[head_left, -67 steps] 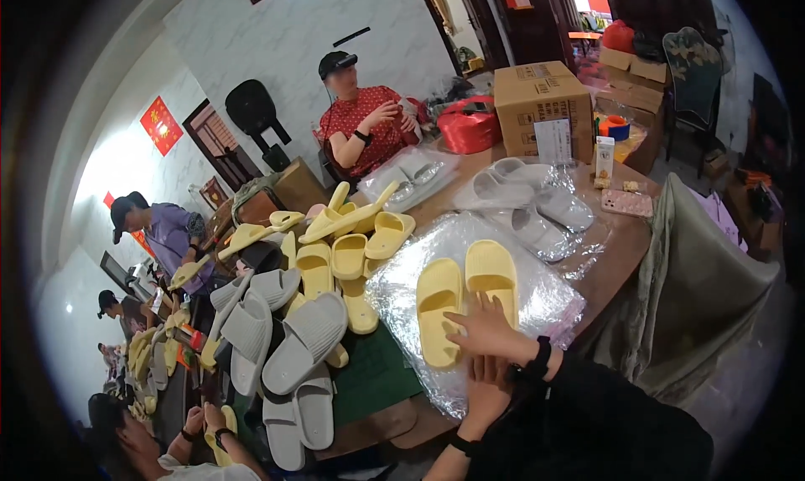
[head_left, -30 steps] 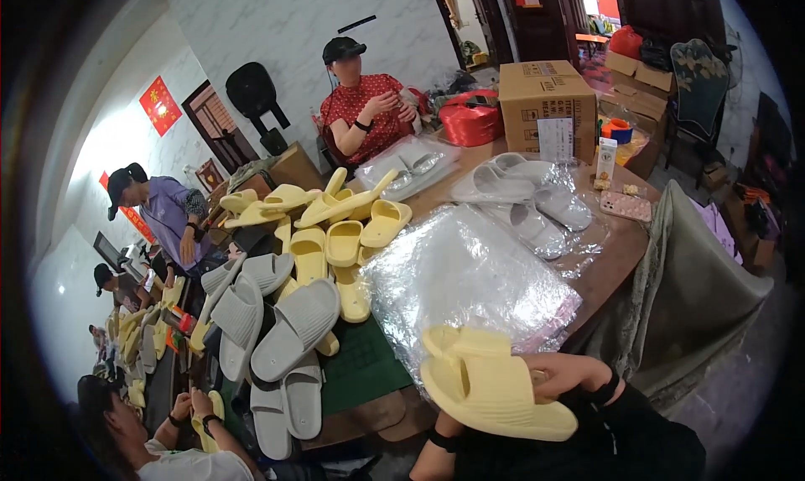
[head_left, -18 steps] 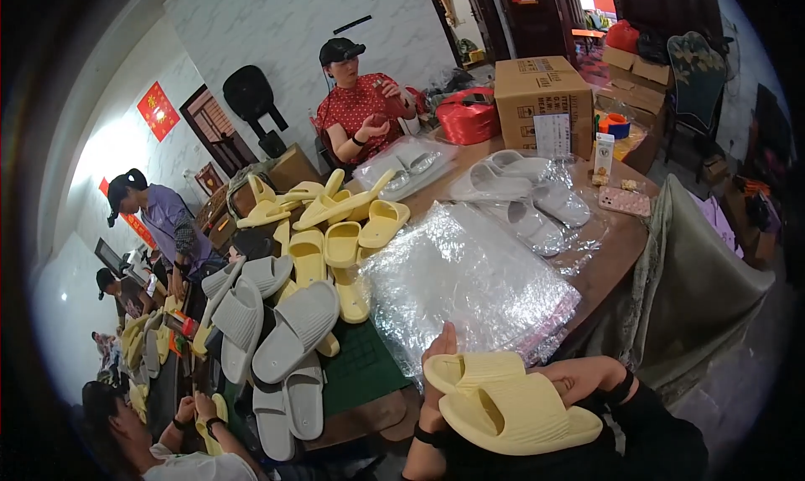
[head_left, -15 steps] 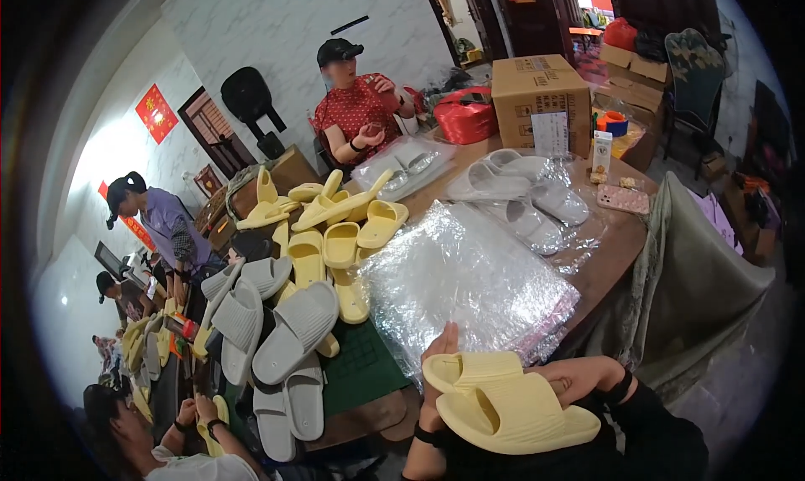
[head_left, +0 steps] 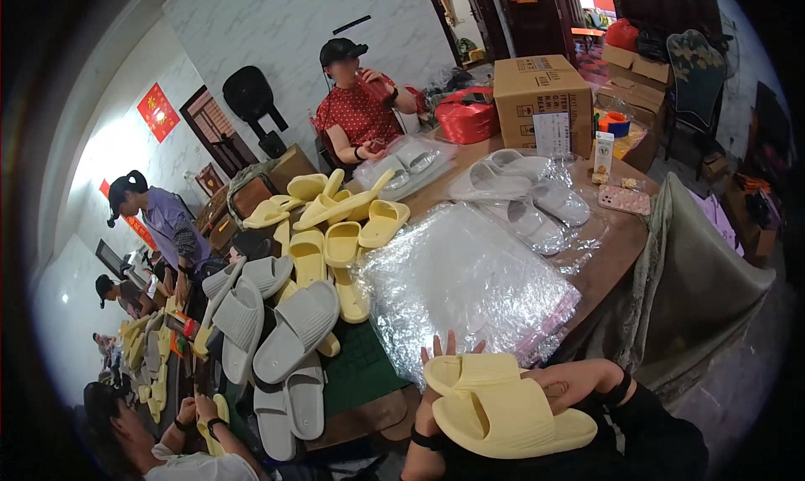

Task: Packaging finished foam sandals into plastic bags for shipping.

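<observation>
A pair of pale yellow slide slippers (head_left: 511, 410) is held low at the front, one overlapping the other. My right hand (head_left: 579, 382) grips them from the right, its fingertips at the straps. Behind the slippers' left end my left hand (head_left: 438, 347) shows its fingers spread apart; the palm is partly hidden by the slippers. Those fingertips are at the near edge of a stack of clear plastic bags (head_left: 470, 280); whether they touch it I cannot tell. Left of the bags lie loose yellow slippers (head_left: 342, 244) and grey slippers (head_left: 295, 332).
Bagged grey slippers (head_left: 507, 187) lie beyond the bags. A carton (head_left: 541, 104), a red ribbon roll (head_left: 465, 116) and a phone (head_left: 623, 198) are on the table. One person (head_left: 360, 104) sits across; others work along the left. A draped cloth (head_left: 671, 288) hangs at the right.
My left fingers have spread apart, while the slippers stay nearly in place. Across the table, the person in red has moved their hands. An upright yellow slipper at the pile's back no longer stands there.
</observation>
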Action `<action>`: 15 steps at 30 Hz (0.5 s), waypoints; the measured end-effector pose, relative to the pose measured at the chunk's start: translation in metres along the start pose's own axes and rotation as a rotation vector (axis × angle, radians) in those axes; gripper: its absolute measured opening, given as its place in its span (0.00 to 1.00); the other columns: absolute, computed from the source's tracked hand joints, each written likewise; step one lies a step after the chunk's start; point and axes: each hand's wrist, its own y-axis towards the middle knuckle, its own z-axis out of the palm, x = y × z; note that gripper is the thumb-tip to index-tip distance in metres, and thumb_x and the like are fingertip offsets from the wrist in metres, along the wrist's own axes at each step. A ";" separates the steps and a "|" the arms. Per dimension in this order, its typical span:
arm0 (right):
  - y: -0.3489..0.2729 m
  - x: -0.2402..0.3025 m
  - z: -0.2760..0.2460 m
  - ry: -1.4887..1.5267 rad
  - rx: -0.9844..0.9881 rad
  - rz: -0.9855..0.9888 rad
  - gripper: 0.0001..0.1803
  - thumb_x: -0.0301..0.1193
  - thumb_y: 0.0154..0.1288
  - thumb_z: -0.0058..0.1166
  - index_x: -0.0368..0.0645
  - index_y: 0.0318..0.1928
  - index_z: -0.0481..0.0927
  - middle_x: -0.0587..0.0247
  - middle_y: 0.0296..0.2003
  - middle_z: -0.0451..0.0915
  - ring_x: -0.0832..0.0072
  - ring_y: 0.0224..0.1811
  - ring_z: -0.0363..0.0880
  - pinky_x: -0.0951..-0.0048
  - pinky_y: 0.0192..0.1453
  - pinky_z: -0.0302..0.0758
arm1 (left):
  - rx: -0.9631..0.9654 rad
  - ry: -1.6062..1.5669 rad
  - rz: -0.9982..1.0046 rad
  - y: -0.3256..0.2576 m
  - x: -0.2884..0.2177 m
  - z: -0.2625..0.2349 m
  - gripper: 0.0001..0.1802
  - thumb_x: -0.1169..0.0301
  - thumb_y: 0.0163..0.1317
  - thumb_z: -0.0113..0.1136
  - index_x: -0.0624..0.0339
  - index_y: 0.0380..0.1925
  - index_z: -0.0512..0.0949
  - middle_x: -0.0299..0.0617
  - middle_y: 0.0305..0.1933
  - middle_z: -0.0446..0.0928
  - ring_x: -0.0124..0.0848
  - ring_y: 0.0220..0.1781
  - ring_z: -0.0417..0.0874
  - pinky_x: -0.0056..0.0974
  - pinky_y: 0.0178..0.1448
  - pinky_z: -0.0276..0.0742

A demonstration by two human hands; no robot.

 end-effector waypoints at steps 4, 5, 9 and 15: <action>-0.001 0.001 0.001 -0.022 -0.005 -0.051 0.30 0.27 0.63 0.56 0.34 0.64 0.62 0.52 0.63 0.64 0.67 0.66 0.59 0.64 0.68 0.56 | -0.047 -0.154 -0.076 -0.003 0.006 0.001 0.35 0.42 0.60 0.43 0.39 0.67 0.61 0.54 0.70 0.55 0.54 0.71 0.53 0.64 0.68 0.41; 0.000 0.000 0.001 -0.020 -0.001 -0.051 0.30 0.27 0.63 0.56 0.34 0.64 0.62 0.52 0.63 0.64 0.67 0.66 0.59 0.64 0.68 0.56 | -0.046 -0.153 -0.080 -0.004 0.005 0.003 0.35 0.42 0.60 0.43 0.39 0.67 0.61 0.54 0.70 0.55 0.54 0.71 0.53 0.64 0.68 0.41; 0.000 -0.008 0.000 0.004 0.004 -0.072 0.31 0.25 0.63 0.56 0.35 0.65 0.61 0.52 0.63 0.63 0.66 0.66 0.59 0.64 0.68 0.56 | -0.017 -1.822 -0.329 -0.006 0.000 0.015 0.33 0.46 0.65 0.41 0.43 0.68 0.57 0.49 0.69 0.58 0.48 0.71 0.55 0.55 0.71 0.47; 0.004 -0.004 0.002 0.007 0.003 -0.076 0.30 0.25 0.63 0.55 0.35 0.64 0.62 0.52 0.63 0.64 0.66 0.65 0.60 0.64 0.67 0.57 | 0.058 -2.206 -0.611 -0.011 -0.001 0.020 0.33 0.52 0.69 0.41 0.48 0.70 0.49 0.50 0.69 0.56 0.46 0.70 0.59 0.47 0.72 0.51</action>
